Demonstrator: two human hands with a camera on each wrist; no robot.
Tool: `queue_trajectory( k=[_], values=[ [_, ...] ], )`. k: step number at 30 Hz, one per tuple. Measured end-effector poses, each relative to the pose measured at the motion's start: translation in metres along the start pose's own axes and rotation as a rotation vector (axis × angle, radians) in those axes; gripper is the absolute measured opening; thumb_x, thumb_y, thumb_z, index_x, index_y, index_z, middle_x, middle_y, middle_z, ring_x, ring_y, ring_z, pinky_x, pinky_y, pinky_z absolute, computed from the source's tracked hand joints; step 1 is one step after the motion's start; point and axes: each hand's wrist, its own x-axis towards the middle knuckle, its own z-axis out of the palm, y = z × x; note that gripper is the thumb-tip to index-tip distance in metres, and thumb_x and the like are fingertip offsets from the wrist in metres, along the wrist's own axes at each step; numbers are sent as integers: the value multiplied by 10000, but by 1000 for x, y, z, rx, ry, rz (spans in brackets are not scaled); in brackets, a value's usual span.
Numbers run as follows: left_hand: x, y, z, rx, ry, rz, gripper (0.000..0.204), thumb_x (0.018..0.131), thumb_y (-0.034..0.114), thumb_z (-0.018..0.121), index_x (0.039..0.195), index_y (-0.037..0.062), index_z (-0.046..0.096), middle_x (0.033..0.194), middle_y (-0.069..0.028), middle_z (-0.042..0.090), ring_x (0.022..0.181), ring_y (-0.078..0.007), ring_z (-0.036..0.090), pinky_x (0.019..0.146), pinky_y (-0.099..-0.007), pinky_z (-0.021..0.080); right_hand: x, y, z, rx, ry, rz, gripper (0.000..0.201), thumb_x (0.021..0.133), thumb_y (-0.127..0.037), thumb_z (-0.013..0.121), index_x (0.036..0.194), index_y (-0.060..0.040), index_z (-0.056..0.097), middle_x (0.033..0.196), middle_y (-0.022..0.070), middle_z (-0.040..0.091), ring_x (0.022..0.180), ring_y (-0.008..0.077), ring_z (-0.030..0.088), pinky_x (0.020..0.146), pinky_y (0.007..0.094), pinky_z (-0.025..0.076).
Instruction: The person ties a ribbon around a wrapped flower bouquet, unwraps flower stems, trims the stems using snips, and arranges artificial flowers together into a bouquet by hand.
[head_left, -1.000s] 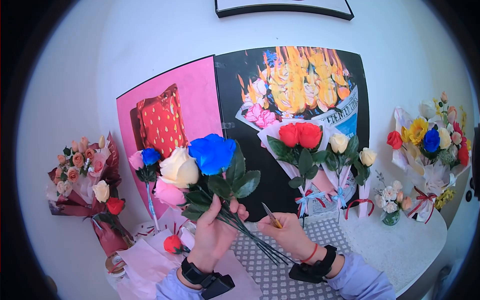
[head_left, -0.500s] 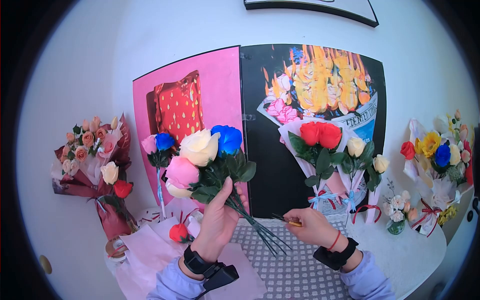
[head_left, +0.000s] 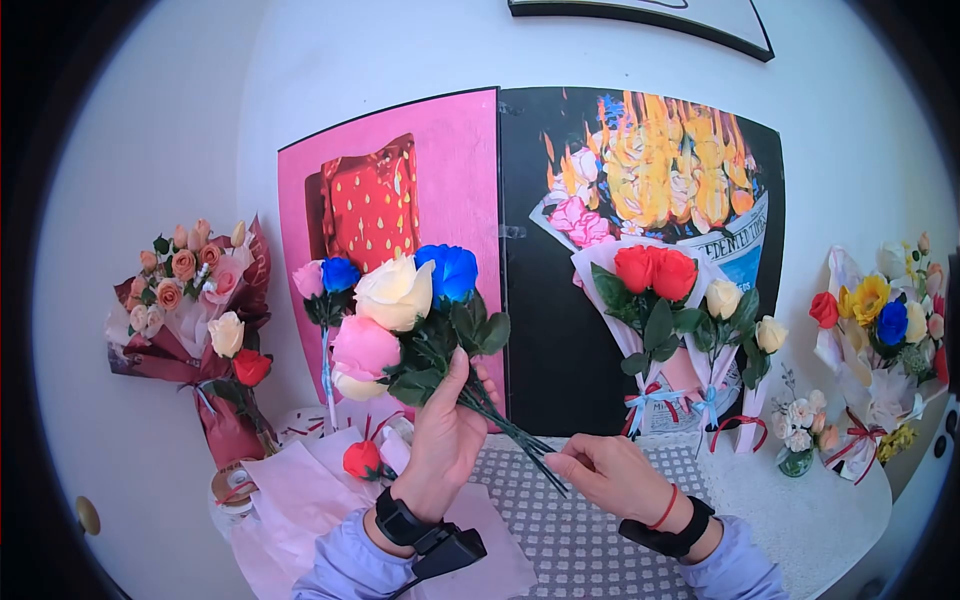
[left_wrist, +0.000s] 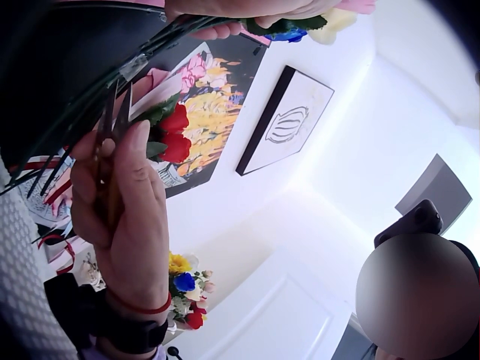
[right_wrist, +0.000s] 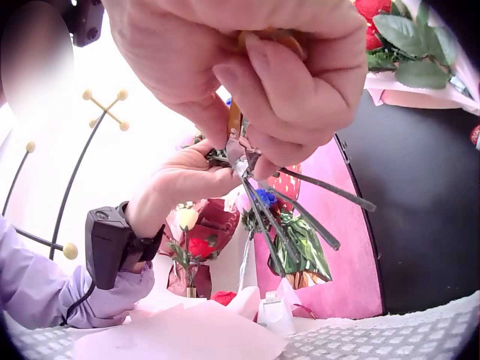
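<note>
My left hand grips a bunch of artificial roses by the stems. A blue rose, a cream rose and a pink rose show at its top, above dark green leaves. Thumb and curled fingers of my right hand hold small yellow-handled scissors, seen in the left wrist view with parted blades. Those blades meet the stems in the right wrist view, at a shiny clear band that looks like tape. In the head view, the right hand hides the scissors.
Pink wrapping paper and a loose red rose lie at the left, beside a ribbon roll. Wrapped bouquets stand at the left and right. Two posters, one a pink poster, lean at the back.
The right hand came up from beside the stems to their lower part with the scissors. The bunch tilted left, its pink rose now lower left of the cream one. The head view shifted.
</note>
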Motion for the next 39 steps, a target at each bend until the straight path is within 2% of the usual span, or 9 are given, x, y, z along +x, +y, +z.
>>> queue_trajectory(
  k=[7,13,15,19,26,32,34,36,39],
  values=[
    [-4,-1,5,-11,21,19,209,864,253,552,917,54,513,775,-25,536,715,-119,498,660,-255,419,1,3,4,-4,26,-17,306,857,-280,522,744,2,561,501,77,472,447,162,450,445,304,335],
    [-3,-2,6,-10,5,28,204,869,249,543,925,57,510,779,-25,527,719,-116,490,663,-254,414,2,4,8,92,30,47,311,860,-275,509,742,9,553,509,71,464,461,139,428,450,306,335],
    [-5,-1,7,-22,0,19,204,873,249,537,928,55,508,779,-24,523,719,-114,485,665,-252,411,2,4,12,117,61,85,350,846,-322,515,717,-3,578,529,129,519,496,277,527,491,363,389],
    [-4,-3,6,-18,-26,18,203,888,240,510,944,45,501,776,-17,508,712,-108,474,673,-241,400,3,8,15,66,99,11,329,842,-321,512,706,-28,579,550,131,525,521,303,520,494,384,378],
    [-9,-1,10,31,-81,36,183,878,222,531,977,69,511,803,-8,502,735,-90,471,674,-230,396,2,7,16,89,104,54,337,844,-308,508,670,-22,549,530,137,505,506,316,505,488,396,363],
    [-8,-4,9,37,-34,44,214,884,236,518,990,52,488,788,-22,506,729,-107,474,661,-242,400,4,10,22,81,95,26,331,841,-309,509,679,-25,557,531,136,507,512,317,511,496,394,373],
    [-7,-4,9,15,-16,44,207,873,227,537,971,48,500,796,-27,522,730,-113,481,666,-249,400,4,14,22,88,147,-12,294,842,-262,528,696,-9,559,492,73,474,429,150,426,435,305,327],
    [-7,-4,8,25,-19,65,209,871,224,541,973,47,500,798,-29,523,734,-116,482,674,-252,399,4,12,21,126,136,-27,284,847,-253,522,715,-4,564,498,62,470,436,127,414,435,291,328],
    [-6,-4,9,25,-6,80,206,872,224,540,968,46,501,801,-33,526,733,-119,482,679,-255,399,4,10,17,177,47,112,295,860,-249,510,730,11,562,499,12,432,471,65,369,433,260,307]
  ],
)
